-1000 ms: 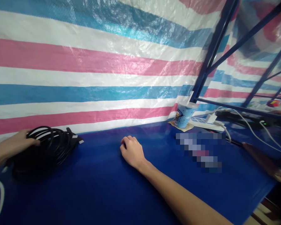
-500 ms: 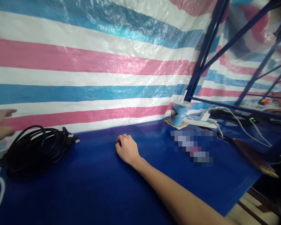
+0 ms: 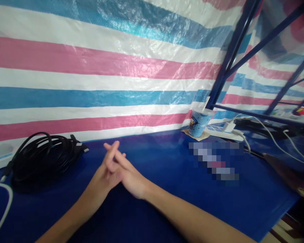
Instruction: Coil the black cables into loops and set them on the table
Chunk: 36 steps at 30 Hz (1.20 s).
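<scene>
My left hand and my right hand meet over the blue tabletop, in the middle of the head view. Their fingers cross one another, stretched out and partly laced, so some fingertips are hidden. I see no object in either hand. Left of them lies a coiled bundle of black cable, whose plug ends point towards my hands without touching them.
A blue paper cup with a straw stands on a brown napkin at the back right. Beside it are a white power strip and a plugged-in charger. A blurred-out patch lies before the cup. Behind hangs a striped sheet.
My left hand has come from the far left, by the cable, to meet my right hand. The right hand has shifted slightly left and its fingers have straightened. The view has turned a little left.
</scene>
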{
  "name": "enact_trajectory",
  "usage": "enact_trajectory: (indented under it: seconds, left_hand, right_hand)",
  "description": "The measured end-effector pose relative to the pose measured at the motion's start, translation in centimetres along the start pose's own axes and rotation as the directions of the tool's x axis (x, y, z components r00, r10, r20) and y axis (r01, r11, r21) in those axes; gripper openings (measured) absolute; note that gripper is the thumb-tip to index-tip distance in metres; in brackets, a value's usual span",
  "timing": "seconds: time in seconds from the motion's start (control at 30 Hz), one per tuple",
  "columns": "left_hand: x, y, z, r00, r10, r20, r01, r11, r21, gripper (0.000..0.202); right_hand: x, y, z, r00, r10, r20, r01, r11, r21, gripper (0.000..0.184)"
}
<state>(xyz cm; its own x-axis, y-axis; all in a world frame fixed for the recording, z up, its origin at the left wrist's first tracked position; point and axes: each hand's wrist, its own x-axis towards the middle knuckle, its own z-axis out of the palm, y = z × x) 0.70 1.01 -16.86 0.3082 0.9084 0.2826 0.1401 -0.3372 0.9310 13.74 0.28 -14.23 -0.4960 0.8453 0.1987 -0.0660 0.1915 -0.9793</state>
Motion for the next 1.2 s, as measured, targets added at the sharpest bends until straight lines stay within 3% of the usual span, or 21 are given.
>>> enact_trajectory:
  seconds: [0.07, 0.13, 0.23, 0.43, 0.5, 0.6, 0.67, 0.9, 1.1, 1.2]
  left_hand:
    - [-0.2, 0.8, -0.6, 0.985, -0.065, 0.162, 0.068, 0.998, -0.012, 0.062]
    - [-0.2, 1.5, -0.7, 0.964, -0.126, 0.235, 0.113, 0.991, 0.066, 0.047]
    - [0.0, 2.0, -0.5, 0.966, -0.162, 0.202, 0.133, 0.980, 0.146, 0.036]
    - [-0.3, 1.4, -0.4, 0.977, 0.003, 0.213, -0.035, 0.989, 0.145, 0.032]
    - [-0.6, 1.3, -0.1, 0.984, -0.006, 0.177, -0.031, 0.979, 0.202, 0.035]
    - [-0.9, 1.2, 0.7, 0.999, -0.050, 0.009, 0.045, 0.951, 0.306, 0.039]
    - [-0.9, 1.2, 1.2, 0.995, -0.043, -0.092, 0.070, 0.948, 0.310, 0.041]
    - [-0.5, 1.7, 1.3, 0.979, -0.051, -0.196, 0.100, 0.964, 0.246, 0.044]
    - [-0.3, 1.4, 0.1, 0.979, -0.074, -0.188, 0.171, 0.803, 0.572, 0.047]
    - [0.3, 2.1, -1.5, 0.956, 0.054, -0.290, 0.168, 0.709, 0.685, 0.049]
  right_hand:
    - [-0.3, -0.5, -0.1, 0.993, 0.012, 0.118, -0.006, 0.999, -0.049, 0.045]
    - [-0.3, -0.6, -0.3, 0.984, 0.022, 0.180, 0.006, 0.988, -0.152, 0.036]
    - [0.1, -0.1, -0.7, 0.987, 0.023, 0.162, 0.010, 0.979, -0.202, 0.035]
    - [0.2, 0.6, -0.6, 0.985, 0.005, 0.174, 0.028, 0.982, -0.187, 0.029]
    - [0.1, 0.8, -0.7, 0.982, -0.007, 0.188, 0.038, 0.986, -0.161, 0.031]
    - [0.3, 1.0, -0.8, 0.977, -0.047, 0.209, 0.079, 0.986, -0.145, 0.039]
    - [0.4, 1.1, -0.8, 0.979, -0.085, 0.184, 0.126, 0.966, -0.227, 0.041]
    - [0.6, 1.2, -0.6, 0.975, -0.200, 0.093, 0.220, 0.857, -0.467, 0.037]
    - [0.6, 1.1, -1.1, 0.974, -0.225, 0.024, 0.195, 0.781, -0.594, 0.034]
    - [0.7, 1.6, -1.6, 0.972, -0.229, -0.045, 0.154, 0.774, -0.615, 0.034]
